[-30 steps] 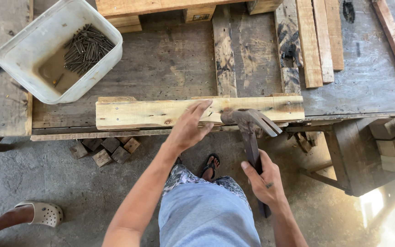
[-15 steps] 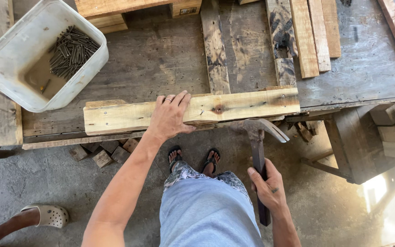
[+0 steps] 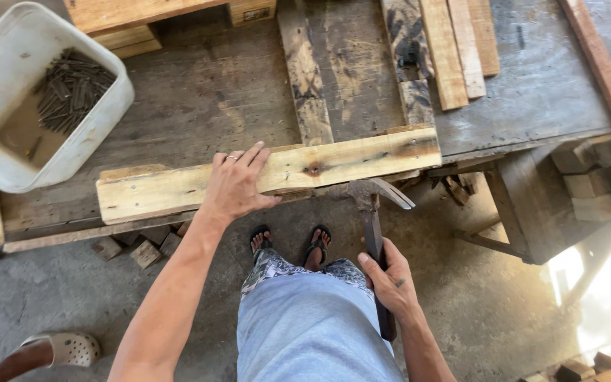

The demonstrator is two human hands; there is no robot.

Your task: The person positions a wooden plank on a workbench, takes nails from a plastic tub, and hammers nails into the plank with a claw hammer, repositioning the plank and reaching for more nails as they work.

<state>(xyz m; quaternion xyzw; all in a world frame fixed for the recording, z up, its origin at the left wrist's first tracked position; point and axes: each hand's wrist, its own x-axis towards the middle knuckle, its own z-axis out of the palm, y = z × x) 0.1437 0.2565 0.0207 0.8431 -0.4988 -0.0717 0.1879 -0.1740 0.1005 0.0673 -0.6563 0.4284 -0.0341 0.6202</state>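
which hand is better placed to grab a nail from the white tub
Left, probably. The left hand lies flat on the plank, on the white tub's side, while the right hand grips the hammer.

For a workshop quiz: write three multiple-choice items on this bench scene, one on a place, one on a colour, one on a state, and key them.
1. Where does the left hand rest?
A. flat on the pale plank
B. inside the tub
C. on the floor

2. What colour is the tub that holds the nails?
A. red
B. white
C. black

3. How is the hammer held?
A. lying loose on the workbench
B. gripped by its handle in the right hand, head up near the plank's edge
C. gripped in both hands

Key: 1 A, the palm and fingers lie across the plank. 2 B, its walls are white. 3 B, only the right hand closes on the handle.
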